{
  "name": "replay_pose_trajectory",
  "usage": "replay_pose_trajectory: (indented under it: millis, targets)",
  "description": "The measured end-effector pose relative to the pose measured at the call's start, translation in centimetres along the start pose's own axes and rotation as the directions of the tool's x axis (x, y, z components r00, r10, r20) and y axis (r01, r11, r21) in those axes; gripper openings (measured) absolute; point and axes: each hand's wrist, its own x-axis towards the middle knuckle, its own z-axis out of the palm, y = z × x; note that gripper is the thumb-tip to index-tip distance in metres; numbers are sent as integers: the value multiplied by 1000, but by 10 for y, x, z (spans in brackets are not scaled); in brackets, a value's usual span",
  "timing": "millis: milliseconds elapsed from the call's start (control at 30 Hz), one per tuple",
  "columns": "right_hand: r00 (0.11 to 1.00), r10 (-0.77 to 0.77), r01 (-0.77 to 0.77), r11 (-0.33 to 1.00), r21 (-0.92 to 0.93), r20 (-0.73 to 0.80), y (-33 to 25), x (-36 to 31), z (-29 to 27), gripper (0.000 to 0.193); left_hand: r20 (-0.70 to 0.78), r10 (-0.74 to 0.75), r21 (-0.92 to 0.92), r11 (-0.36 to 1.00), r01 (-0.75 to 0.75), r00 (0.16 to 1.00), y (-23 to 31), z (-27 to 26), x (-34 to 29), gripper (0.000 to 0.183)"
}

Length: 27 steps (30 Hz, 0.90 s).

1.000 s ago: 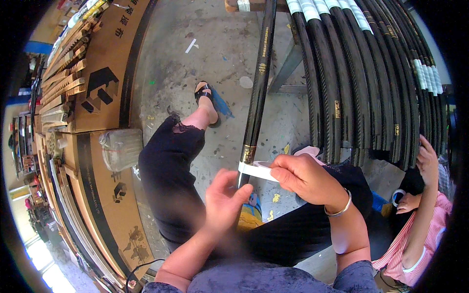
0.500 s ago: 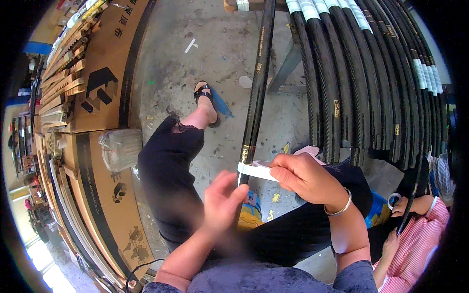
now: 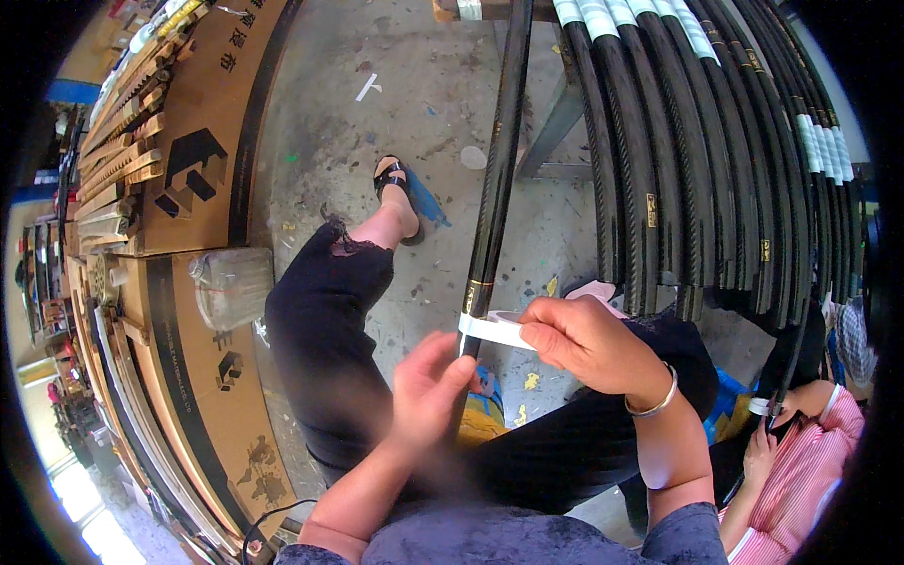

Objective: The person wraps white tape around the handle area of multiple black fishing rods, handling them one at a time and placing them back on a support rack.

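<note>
A long black tube (image 3: 492,202) with a woven-looking surface and gold markings slants up from my lap toward the top of the view. My left hand (image 3: 426,384) closes on its lower part, thumb against the side. Just above that thumb, white tape (image 3: 477,327) lies around the tube. From there a short strip runs to the white tape roll pinched in my right hand (image 3: 593,347), which wears a bangle. The lower end of the tube is hidden behind my left hand and wrist.
Many similar black tubes (image 3: 650,169), some with pale wrapping, lie in a row on a stand at right. At lower right, a co-worker's hands (image 3: 761,447) hold another tube and white tape. Cardboard boxes (image 3: 202,301) and wooden strips (image 3: 122,160) line the left side.
My hands and the tape stay almost in place. The co-worker's hands have come closer together, with their white tape now against their tube.
</note>
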Motion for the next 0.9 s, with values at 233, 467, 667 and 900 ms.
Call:
replay_pose_trajectory:
  millis: [233,467,667,900]
  targets:
    - [1000,13,-13,1000,12,3,-1,1,0,24,9,-35,-61,997,35,999,-1,0,-1,41]
    - [1000,7,-7,1000,5,5,-1,1,0,23,53,-81,-91,992,86,995,-1,-5,-3,32]
    - [1000,2,-2,1000,-9,-2,-4,2,-1,22,25,-29,-61,998,31,999,-5,-4,-1,46]
    - [1000,-7,7,1000,-18,-14,-2,3,0,22,29,-46,-87,995,48,999,-4,-4,-2,46]
